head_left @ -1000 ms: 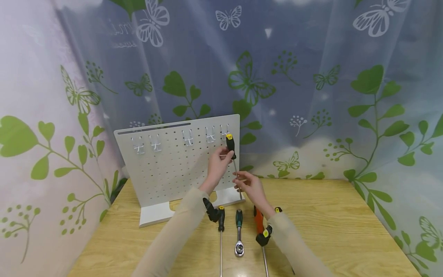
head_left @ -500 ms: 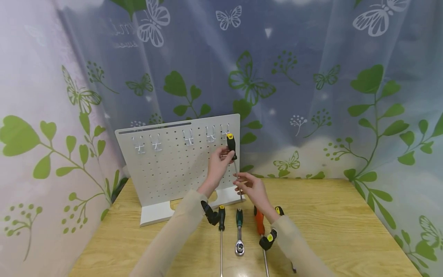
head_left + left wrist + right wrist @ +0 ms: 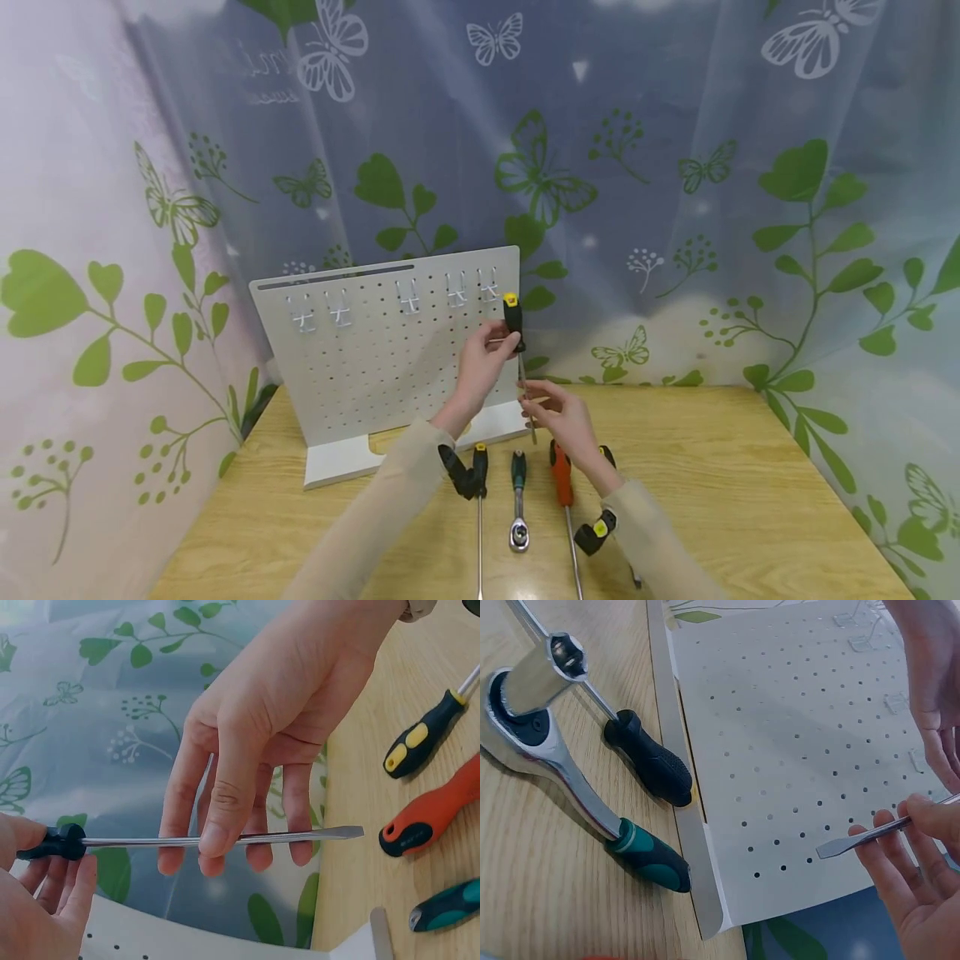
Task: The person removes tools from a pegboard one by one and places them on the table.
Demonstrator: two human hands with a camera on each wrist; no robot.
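Observation:
A flat-blade screwdriver with a black handle and yellow end cap is held upright, slightly tilted, before the right edge of the white pegboard. My left hand grips the handle near its collar. Lower down, my right hand pinches the steel shaft between thumb and fingers, as the left wrist view shows. The flat tip points down and touches nothing in that view. Near the handle's top, the rightmost clear hook sits on the board, apart from the screwdriver.
Several more clear hooks line the board's upper part. On the wooden table lie a black-handled screwdriver, a green-handled ratchet wrench and an orange-handled screwdriver. Another black-and-yellow handle is partly hidden by the right arm in the head view.
Both hands have moved slightly right and down with the screwdriver, keeping their hold. Its handle has come away from in front of the rightmost hook, which now shows fully.

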